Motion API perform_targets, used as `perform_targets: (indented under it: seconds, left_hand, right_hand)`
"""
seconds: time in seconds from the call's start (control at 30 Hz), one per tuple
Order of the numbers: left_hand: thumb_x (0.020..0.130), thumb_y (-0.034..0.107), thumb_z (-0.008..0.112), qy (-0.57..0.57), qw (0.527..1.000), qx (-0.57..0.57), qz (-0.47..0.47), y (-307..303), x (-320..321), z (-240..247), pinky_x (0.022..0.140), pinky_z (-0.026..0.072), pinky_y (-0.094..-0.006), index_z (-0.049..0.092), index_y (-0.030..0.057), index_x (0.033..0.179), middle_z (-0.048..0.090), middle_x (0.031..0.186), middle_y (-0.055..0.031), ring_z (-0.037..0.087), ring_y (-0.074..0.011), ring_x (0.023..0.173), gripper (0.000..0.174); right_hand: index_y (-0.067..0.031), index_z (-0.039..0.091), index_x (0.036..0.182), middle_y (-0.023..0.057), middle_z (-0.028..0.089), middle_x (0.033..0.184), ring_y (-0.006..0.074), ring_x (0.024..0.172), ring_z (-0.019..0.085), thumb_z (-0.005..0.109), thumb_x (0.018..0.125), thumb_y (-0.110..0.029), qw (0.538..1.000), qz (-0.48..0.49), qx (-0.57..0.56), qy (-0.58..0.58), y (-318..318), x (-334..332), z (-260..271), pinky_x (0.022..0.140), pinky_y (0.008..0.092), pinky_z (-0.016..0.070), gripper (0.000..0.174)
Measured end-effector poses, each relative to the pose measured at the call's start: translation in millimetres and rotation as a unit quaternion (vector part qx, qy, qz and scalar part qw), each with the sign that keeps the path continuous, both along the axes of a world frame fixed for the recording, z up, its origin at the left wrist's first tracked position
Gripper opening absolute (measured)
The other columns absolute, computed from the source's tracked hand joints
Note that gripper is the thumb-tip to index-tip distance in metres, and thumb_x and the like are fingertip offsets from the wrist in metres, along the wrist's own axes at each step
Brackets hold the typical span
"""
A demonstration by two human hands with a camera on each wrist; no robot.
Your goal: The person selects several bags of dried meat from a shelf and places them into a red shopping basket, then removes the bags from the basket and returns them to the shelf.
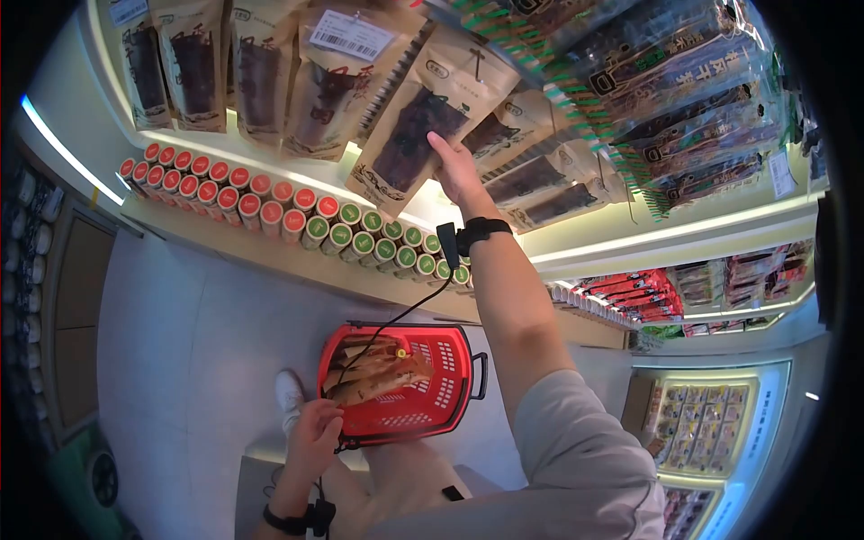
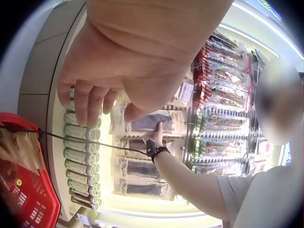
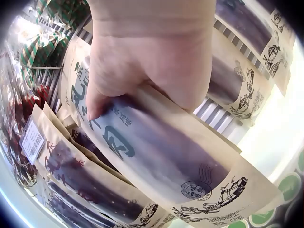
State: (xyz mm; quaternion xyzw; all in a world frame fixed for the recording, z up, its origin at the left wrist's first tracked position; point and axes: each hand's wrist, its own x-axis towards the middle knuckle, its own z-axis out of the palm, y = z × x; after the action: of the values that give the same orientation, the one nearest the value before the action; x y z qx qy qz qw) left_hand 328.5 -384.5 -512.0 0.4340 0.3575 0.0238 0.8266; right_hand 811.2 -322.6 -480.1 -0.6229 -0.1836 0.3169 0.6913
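With my right hand (image 1: 459, 171) I grip a brown paper food bag (image 1: 423, 126) by its side edge. In the right wrist view the thumb (image 3: 97, 105) lies across the bag's front, and the other fingers are hidden behind it. Dark contents show through the bag's long clear window (image 3: 161, 137), beside green lettering. My left hand (image 1: 315, 436) hangs beside the near rim of a red shopping basket (image 1: 450, 378), its fingers (image 2: 95, 102) loosely bent around nothing. Inside the basket lie several brown packages (image 1: 378, 369).
Similar paper bags (image 1: 261, 72) hang along the shelf, with clear packs (image 1: 684, 90) to the right. Rows of red-lidded and green-lidded cans (image 1: 337, 236) line the ledge below. A black cable (image 1: 414, 306) runs from the right wrist down across the basket.
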Motion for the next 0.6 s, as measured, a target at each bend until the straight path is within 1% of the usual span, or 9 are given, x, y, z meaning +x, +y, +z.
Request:
perform_targets:
  seconds: [0.03,0.07,0.1,0.17,0.23,0.3,0.33,0.4,0.6]
  left_hand:
    - [0.09,0.001,0.049,-0.001,1.0,-0.002,-0.001,-1,1,-1,0.08,0.0458,-0.0255,0.042,0.0004,0.117,0.058,0.104,-0.0111,0.055,-0.0142,0.092,0.029]
    - [0.09,0.001,0.049,-0.005,1.0,0.013,-0.005,-1,3,-2,0.08,0.0458,-0.0253,0.042,0.0002,0.117,0.058,0.105,-0.0112,0.055,-0.0142,0.091,0.028]
    - [0.09,0.001,0.049,-0.01,1.0,0.028,-0.008,-1,4,-3,0.08,0.0458,-0.0251,0.042,0.0001,0.117,0.058,0.105,-0.0114,0.056,-0.0142,0.091,0.028]
    - [0.09,0.001,0.049,-0.01,0.999,0.03,-0.004,0,8,-4,0.08,0.0456,-0.025,0.042,0.0,0.117,0.058,0.105,-0.0114,0.056,-0.014,0.091,0.028]
    - [0.09,0.001,0.048,-0.008,0.999,0.032,0.0,1,9,-5,0.08,0.0454,-0.0249,0.043,-0.0001,0.117,0.058,0.104,-0.0114,0.056,-0.0139,0.092,0.027]
    - [0.09,0.002,0.053,-0.017,0.999,0.049,0.011,2,11,-8,0.078,0.0453,-0.0234,0.044,0.0,0.117,0.059,0.101,-0.0107,0.057,-0.0129,0.09,0.029]
    - [0.09,0.002,0.053,-0.018,0.999,0.047,0.009,3,11,-9,0.078,0.0453,-0.0234,0.044,0.0,0.117,0.059,0.101,-0.0107,0.057,-0.0129,0.09,0.029]
    - [0.089,0.003,0.053,0.002,0.999,0.052,-0.001,3,12,-9,0.076,0.0462,-0.0238,0.045,0.0003,0.116,0.06,0.101,-0.01,0.058,-0.0123,0.089,0.028]
    - [0.088,0.004,0.056,0.019,0.996,0.084,-0.03,-4,8,-21,0.074,0.0464,-0.0226,0.048,0.0002,0.113,0.061,0.1,-0.0093,0.058,-0.0109,0.087,0.027]
  right_hand:
    - [-0.0006,0.055,0.118,0.0052,0.06,0.111,0.0166,0.098,0.056,0.069,0.083,-0.02,0.999,-0.008,-0.036,0.028,-3,2,1,0.089,0.0298,0.0426,0.042]
    - [-0.0001,0.057,0.113,0.005,0.062,0.103,0.0146,0.091,0.058,0.068,0.084,-0.025,0.996,-0.039,-0.077,-0.032,-7,7,-6,0.083,0.0287,0.0448,0.04]
    - [-0.0001,0.057,0.113,0.005,0.062,0.103,0.0146,0.091,0.058,0.068,0.084,-0.025,0.996,-0.039,-0.078,-0.034,-13,10,-7,0.083,0.0287,0.0448,0.04]
    - [0.0014,0.058,0.108,0.0049,0.062,0.096,0.0131,0.087,0.058,0.068,0.083,-0.027,0.924,-0.152,-0.175,-0.304,-24,-10,10,0.077,0.0287,0.0461,0.039]
    - [0.0017,0.058,0.107,0.008,0.061,0.096,0.0163,0.084,0.059,0.066,0.084,-0.024,0.901,-0.203,-0.208,-0.323,-31,-24,40,0.074,0.0301,0.0476,0.035]
    - [-0.0009,0.058,0.109,0.0125,0.059,0.106,0.0248,0.091,0.059,0.063,0.084,-0.018,0.831,-0.239,-0.165,-0.474,-34,-32,63,0.08,0.0345,0.0465,0.03]
    - [-0.0009,0.058,0.109,0.0125,0.059,0.106,0.0248,0.091,0.059,0.063,0.084,-0.018,0.83,-0.239,-0.168,-0.475,-32,-32,74,0.08,0.0345,0.0465,0.03]
    - [-0.0024,0.059,0.109,0.0161,0.056,0.114,0.0336,0.1,0.054,0.06,0.083,-0.013,0.652,-0.228,-0.151,-0.707,-22,-22,95,0.089,0.0401,0.0425,0.028]
    - [-0.0027,0.061,0.105,0.0172,0.052,0.118,0.0363,0.109,0.047,0.056,0.084,-0.016,0.643,-0.237,-0.143,-0.714,18,-2,115,0.092,0.0445,0.038,0.026]
